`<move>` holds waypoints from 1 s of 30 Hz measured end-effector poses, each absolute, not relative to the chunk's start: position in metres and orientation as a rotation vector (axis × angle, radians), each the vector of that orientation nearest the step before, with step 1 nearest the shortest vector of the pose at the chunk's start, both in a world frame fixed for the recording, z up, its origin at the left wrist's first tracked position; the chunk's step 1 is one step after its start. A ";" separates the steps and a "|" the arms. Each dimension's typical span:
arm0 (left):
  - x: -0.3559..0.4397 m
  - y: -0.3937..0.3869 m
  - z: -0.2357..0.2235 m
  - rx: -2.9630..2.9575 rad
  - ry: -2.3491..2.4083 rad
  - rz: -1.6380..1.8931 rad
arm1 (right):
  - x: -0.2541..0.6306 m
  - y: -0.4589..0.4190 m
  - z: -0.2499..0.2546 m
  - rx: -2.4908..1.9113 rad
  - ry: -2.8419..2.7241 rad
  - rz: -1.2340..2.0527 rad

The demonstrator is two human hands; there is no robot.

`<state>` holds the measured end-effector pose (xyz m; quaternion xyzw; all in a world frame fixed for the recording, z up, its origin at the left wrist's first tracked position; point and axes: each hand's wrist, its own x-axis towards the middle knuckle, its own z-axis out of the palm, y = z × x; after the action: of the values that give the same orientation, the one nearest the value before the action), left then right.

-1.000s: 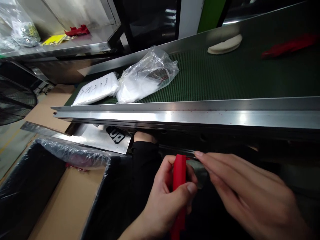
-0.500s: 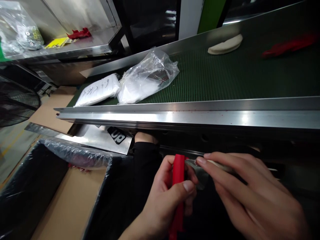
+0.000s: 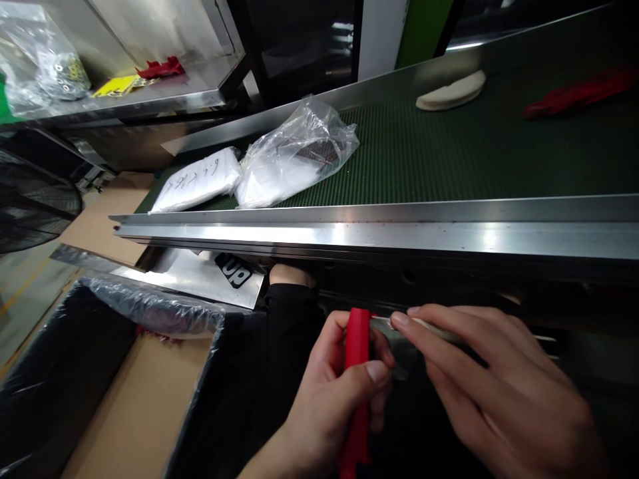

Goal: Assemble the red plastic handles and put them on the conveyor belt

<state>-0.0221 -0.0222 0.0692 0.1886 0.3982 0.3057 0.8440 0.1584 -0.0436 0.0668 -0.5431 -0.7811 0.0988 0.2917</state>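
My left hand is closed around a long red plastic part, thumb across its front and its upper end sticking out above the fingers. My right hand is closed on a slim knife with a pale handle, index finger stretched along it. The knife's thin metal blade points left and meets the right edge of the red part near its top. A small shred of red shows at that contact. The lower end of the red part runs down past my left palm.
A green conveyor belt behind a metal rail carries plastic bags, a pale curved piece and a red piece. At lower left stands a box lined with black plastic. A fan is at far left.
Both hands keep nearly the same pose, with the knife still against the upper right edge of the red part. The view has shifted very slightly.
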 end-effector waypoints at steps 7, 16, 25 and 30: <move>-0.022 -0.025 0.071 0.363 0.818 0.653 | 0.162 -0.045 0.065 -1.500 -1.940 0.330; -0.023 -0.024 0.065 0.237 0.690 0.647 | 0.155 -0.050 0.069 -1.436 -1.964 0.430; -0.016 -0.026 0.067 -0.053 0.458 0.612 | 0.153 -0.054 0.066 -1.427 -1.976 0.404; -0.017 -0.031 0.062 -0.043 0.410 0.575 | 0.155 -0.052 0.062 -1.408 -1.990 0.405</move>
<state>-0.0166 -0.0310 0.0617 -0.0211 0.2009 0.2818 0.9380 0.1546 -0.0524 0.0623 -0.5380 -0.7605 0.1549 0.3288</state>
